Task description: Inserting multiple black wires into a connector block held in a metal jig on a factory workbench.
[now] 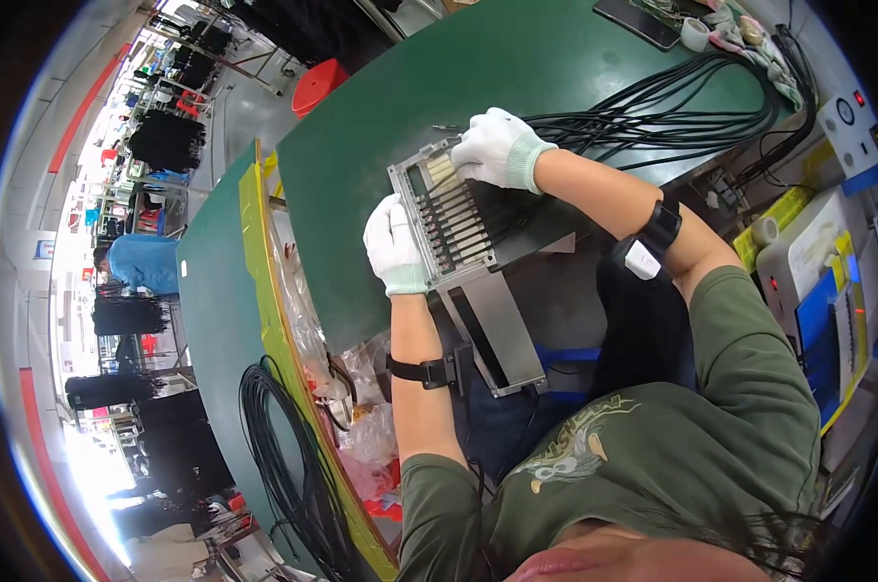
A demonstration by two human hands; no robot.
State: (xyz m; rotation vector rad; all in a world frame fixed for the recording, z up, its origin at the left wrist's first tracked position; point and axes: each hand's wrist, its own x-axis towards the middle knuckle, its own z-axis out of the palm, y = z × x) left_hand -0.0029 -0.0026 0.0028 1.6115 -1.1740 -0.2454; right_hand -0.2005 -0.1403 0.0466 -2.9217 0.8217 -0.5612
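Nearest: a dark green shirt [662,446], the person's own, filling the lower part of the view. Beyond it, a metal rack [413,202], tilted in view, its upper part at the green bench [390,107], its lower plate [502,325] reaching back toward the person. Black cable ends [455,218] lie side by side in its slots; pale slots at the far end show bare.

Left hand [393,242], white glove: fingers together, slightly bent, against the rack's left rail; cannot tell how firmly it grips. Right hand [497,150], also gloved: fingers bent in close at the rack's far end; cannot tell whether anything is pinched.

Long black cables [652,116] loop across the bench, right of the right hand. Phone [638,21] and white tape roll [694,34] near the far corner. Red stool [318,85] past the bench.
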